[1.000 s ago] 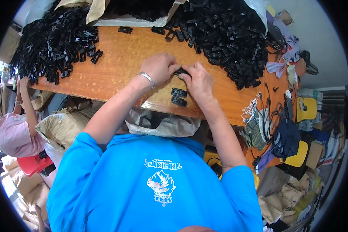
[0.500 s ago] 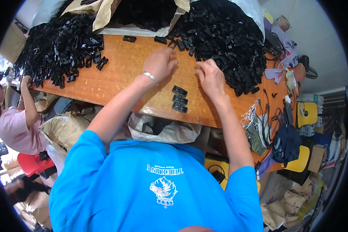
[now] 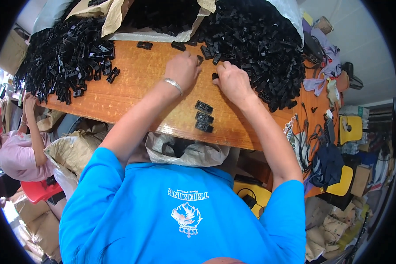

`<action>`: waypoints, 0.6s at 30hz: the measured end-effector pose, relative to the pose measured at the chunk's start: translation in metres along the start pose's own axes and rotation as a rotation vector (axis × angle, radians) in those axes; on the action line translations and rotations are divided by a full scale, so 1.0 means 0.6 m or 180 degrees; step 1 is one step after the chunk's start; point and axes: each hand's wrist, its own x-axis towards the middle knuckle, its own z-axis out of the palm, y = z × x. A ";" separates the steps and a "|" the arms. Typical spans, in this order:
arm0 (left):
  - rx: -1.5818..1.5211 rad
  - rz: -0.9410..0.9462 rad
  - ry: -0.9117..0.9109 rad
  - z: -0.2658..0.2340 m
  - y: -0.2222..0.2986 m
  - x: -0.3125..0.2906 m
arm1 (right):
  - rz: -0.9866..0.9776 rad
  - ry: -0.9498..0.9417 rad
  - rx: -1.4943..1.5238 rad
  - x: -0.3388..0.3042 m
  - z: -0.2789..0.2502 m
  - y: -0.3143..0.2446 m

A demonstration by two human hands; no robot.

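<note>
A big heap of small black plastic parts (image 3: 259, 48) lies on the far right of the orange wooden table (image 3: 136, 88). My left hand (image 3: 182, 70), with a silver bracelet on the wrist, rests at the heap's near edge, its fingers curled on a black plastic part (image 3: 199, 59). Just to the right, my right hand (image 3: 233, 81) pinches another black plastic part (image 3: 215, 76). Three finished black pieces (image 3: 203, 116) lie in a short row near the table's front edge, below both hands.
A second heap of black parts (image 3: 66, 57) covers the table's far left, with loose ones (image 3: 144, 45) scattered between. Brown paper and a plastic bag (image 3: 119, 17) lie at the back. An open sack (image 3: 187, 152) hangs under the front edge. Cables (image 3: 303, 141) trail on the right. A person in pink (image 3: 17, 149) sits left.
Both hands have moved away from the row of three pieces near the front edge, up to the near edge of the right heap, and have spread slightly apart.
</note>
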 end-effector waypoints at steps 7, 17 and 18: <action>-0.0616 0.0058 -0.0711 -0.045 0.059 -0.067 | 0.0580 -0.0207 0.0788 -0.053 -0.013 -0.040; -0.0238 0.1072 -0.0797 -0.028 0.013 -0.022 | 0.1018 0.0223 0.1326 -0.104 -0.002 -0.015; -0.0346 0.1050 -0.0794 -0.025 0.009 -0.022 | 0.1029 0.0217 0.1327 -0.103 -0.008 -0.018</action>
